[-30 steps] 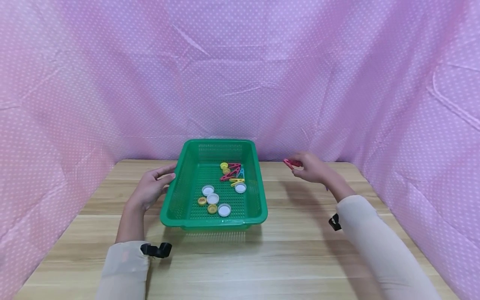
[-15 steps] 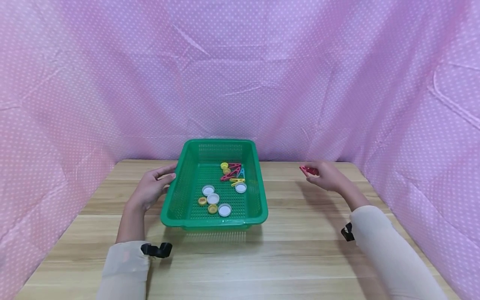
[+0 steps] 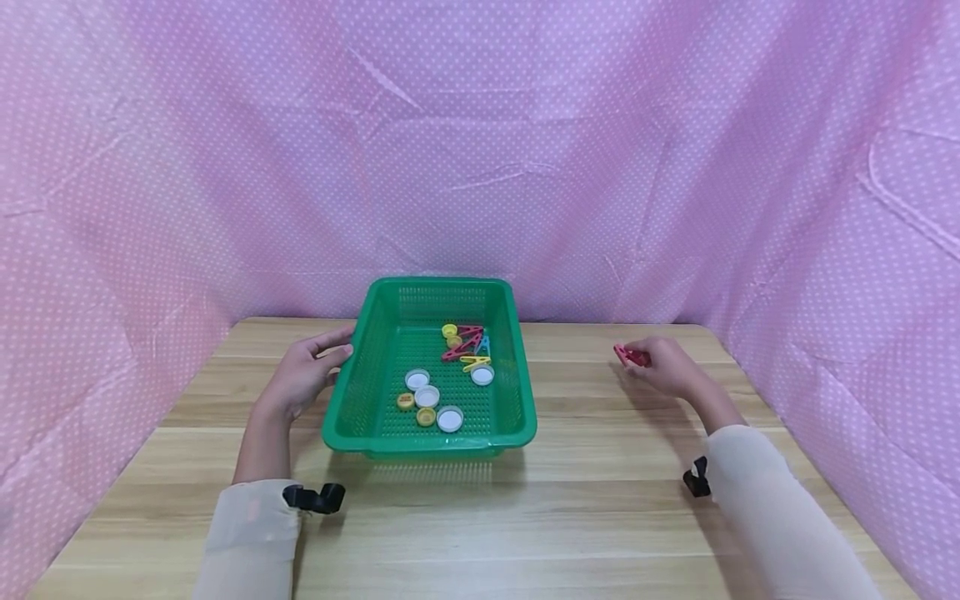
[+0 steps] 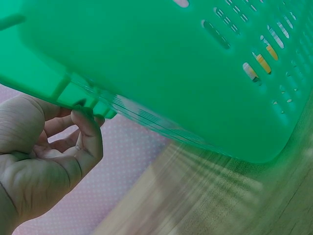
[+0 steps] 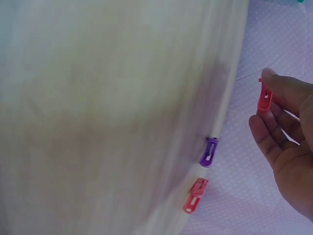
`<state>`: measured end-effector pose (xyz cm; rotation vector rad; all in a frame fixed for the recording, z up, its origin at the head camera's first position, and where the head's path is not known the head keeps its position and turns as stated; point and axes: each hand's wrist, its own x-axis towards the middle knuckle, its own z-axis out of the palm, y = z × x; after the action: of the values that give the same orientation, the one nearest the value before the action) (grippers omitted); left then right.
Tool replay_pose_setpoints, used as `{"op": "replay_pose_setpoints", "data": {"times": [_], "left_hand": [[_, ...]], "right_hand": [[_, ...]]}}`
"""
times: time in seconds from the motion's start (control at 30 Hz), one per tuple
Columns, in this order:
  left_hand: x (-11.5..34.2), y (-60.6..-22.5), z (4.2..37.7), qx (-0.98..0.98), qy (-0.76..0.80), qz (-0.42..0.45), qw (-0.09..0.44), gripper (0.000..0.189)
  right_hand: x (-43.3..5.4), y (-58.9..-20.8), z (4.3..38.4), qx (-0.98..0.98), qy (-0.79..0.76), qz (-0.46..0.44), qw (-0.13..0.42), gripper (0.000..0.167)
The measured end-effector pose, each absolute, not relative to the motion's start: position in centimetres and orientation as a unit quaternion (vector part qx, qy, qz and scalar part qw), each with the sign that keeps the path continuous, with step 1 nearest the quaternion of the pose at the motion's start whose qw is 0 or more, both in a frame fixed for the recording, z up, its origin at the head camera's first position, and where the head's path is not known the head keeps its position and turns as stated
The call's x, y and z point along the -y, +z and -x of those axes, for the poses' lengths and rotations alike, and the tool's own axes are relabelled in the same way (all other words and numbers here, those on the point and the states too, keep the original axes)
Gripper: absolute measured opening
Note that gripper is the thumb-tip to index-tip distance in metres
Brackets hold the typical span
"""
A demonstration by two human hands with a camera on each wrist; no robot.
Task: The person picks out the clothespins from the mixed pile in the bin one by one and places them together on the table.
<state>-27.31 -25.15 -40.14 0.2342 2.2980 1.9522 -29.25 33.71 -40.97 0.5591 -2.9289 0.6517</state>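
The green plastic basket (image 3: 431, 443) stands on the table, and my left hand (image 3: 300, 379) grips its left rim. In the left wrist view, thumb and fingers (image 4: 88, 137) are curled at the rim's edge. Several bottle caps (image 3: 450, 419), white and yellow, lie on the basket floor along with red, blue and yellow clothespins (image 3: 476, 363). To the right of the basket, my right hand (image 3: 666, 367) pinches a red clothespin (image 5: 264, 98) between thumb and fingers, above the table. A purple clothespin (image 5: 209, 152) and another red clothespin (image 5: 196, 196) lie on the table below that hand.
A wooden table (image 3: 570, 517) carries everything. Pink polka-dot cloth (image 3: 480, 167) hangs behind and on both sides of it. Black wrist mounts (image 3: 313, 498) sit on both sleeves.
My right hand has moved right and lower toward the table, away from the basket, with the red clothespin still pinched. The left hand and basket stay where they were.
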Motion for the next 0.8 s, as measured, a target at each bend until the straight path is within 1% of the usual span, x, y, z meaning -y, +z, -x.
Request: {"op": "replay_pose_setpoints", "data": {"times": [0.2,0.47,0.73,0.8], "left_hand": [[25.1,-40.1,27.3,-0.759,0.644,-0.08,0.058,0.054],[25.1,-40.1,27.3,-0.76,0.643,-0.079,0.058,0.053],[25.1,-39.9,27.2,-0.758,0.645,-0.079,0.064,0.053],[25.1,-39.9,27.3,-0.758,0.645,-0.08,0.065,0.054]], "right_hand": [[-34.1,-41.9,29.2,0.963,0.211,-0.164,0.024,0.035],[-34.1,-42.2,29.0,0.972,0.197,-0.126,-0.018,0.037],[-34.1,-42.5,29.0,0.976,0.179,-0.123,-0.014,0.029],[-34.2,-42.4,29.0,0.975,0.185,-0.119,-0.016,0.03]]}}
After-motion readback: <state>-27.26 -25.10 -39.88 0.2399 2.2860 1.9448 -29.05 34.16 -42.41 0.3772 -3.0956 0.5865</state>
